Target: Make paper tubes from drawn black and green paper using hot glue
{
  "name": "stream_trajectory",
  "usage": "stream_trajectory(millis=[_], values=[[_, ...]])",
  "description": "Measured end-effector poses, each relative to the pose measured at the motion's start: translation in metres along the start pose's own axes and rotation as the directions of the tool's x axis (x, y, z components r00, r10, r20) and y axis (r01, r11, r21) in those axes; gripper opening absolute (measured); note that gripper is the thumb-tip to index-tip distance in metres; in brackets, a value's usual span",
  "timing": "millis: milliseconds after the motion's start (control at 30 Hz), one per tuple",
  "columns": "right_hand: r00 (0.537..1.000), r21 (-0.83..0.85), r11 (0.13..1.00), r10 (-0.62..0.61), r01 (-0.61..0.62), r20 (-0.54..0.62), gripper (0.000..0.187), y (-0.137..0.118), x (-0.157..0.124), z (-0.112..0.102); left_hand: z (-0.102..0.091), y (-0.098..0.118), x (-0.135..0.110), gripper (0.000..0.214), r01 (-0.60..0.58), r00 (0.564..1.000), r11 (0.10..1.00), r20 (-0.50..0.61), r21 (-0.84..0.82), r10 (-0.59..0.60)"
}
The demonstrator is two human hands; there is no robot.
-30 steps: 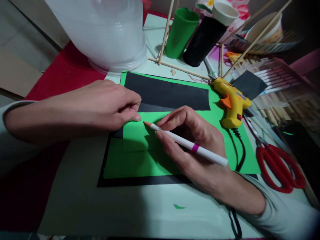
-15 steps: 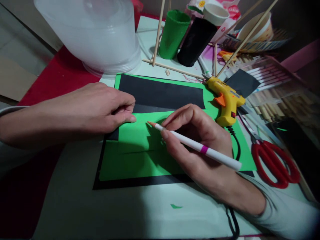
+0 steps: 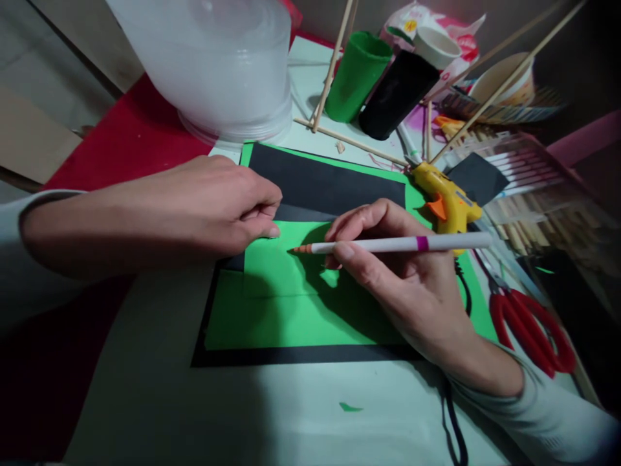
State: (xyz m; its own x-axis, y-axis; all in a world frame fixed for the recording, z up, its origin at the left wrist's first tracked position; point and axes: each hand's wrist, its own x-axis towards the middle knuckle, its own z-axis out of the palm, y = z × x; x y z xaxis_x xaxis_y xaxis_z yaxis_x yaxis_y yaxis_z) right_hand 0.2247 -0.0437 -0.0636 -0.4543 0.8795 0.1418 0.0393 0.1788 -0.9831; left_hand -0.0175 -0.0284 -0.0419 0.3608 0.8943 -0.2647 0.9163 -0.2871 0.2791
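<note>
My right hand [image 3: 402, 272] grips a white felt-tip pen [image 3: 388, 244] with a purple band and an orange-brown tip. The pen lies nearly level, its tip just over a green paper piece [image 3: 272, 259]; whether it touches cannot be told. My left hand [image 3: 233, 207] has its fingers curled and its thumb along the top left edge of that piece, closed on it. Under it lie a larger green sheet [image 3: 291, 323] and a black sheet [image 3: 310, 355]. Behind the hands a black paper strip [image 3: 325, 175] rests on green paper.
On the right are a yellow glue gun [image 3: 453, 210] with a black cord and red-handled scissors [image 3: 533, 330]. Thin wooden sticks [image 3: 359, 144], a green tube [image 3: 356, 77] and a black tube [image 3: 398, 94] stand behind. A translucent plastic container [image 3: 233, 71] is at the back left.
The pen has swung from slanting down to the right to nearly level, and its tip has shifted slightly lower on the green paper. My left hand keeps its hold; the whole view has shifted a little.
</note>
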Motion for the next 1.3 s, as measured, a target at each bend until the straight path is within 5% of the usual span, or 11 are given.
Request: stream_trajectory(millis=[933, 1300], values=[[0.994, -0.128, 0.986, -0.105, 0.109, 0.036, 0.019, 0.005, 0.000, 0.006, 0.003, -0.004, -0.002, 0.024, -0.048, 0.999, 0.998, -0.015, 0.041, 0.049], [0.978, -0.369, 0.914, -0.200, 0.168, -0.051, 0.024, 0.004, -0.002, 0.003, -0.009, 0.018, 0.006, 0.026, 0.121, 0.989, 0.990, 0.077, 0.074, -0.127]])
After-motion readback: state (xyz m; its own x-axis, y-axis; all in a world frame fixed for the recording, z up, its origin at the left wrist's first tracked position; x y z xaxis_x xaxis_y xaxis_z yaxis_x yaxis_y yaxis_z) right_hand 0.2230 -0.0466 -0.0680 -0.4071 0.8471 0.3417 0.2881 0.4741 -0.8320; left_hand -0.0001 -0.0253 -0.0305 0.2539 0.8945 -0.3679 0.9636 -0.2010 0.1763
